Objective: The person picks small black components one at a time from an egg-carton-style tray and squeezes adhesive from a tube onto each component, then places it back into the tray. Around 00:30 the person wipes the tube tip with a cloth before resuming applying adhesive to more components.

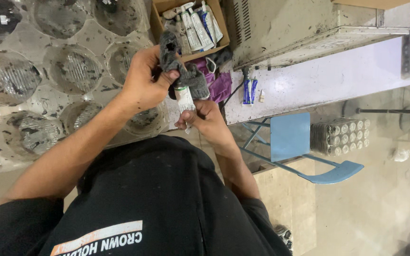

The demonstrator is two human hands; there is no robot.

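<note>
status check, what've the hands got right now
Left hand grips grey rag at the top of the tube. Right hand holds the tube's lower end. Box of tubes just behind; nothing blocking.

Counts relative to the cardboard box: about five tubes inside it; two blue tubes on the bench just right and below; one tube below it; one blue chair lower right.

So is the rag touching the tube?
Touching. The head view shows the grey rag, held in the left hand, wrapped over the tube's top end.
</note>
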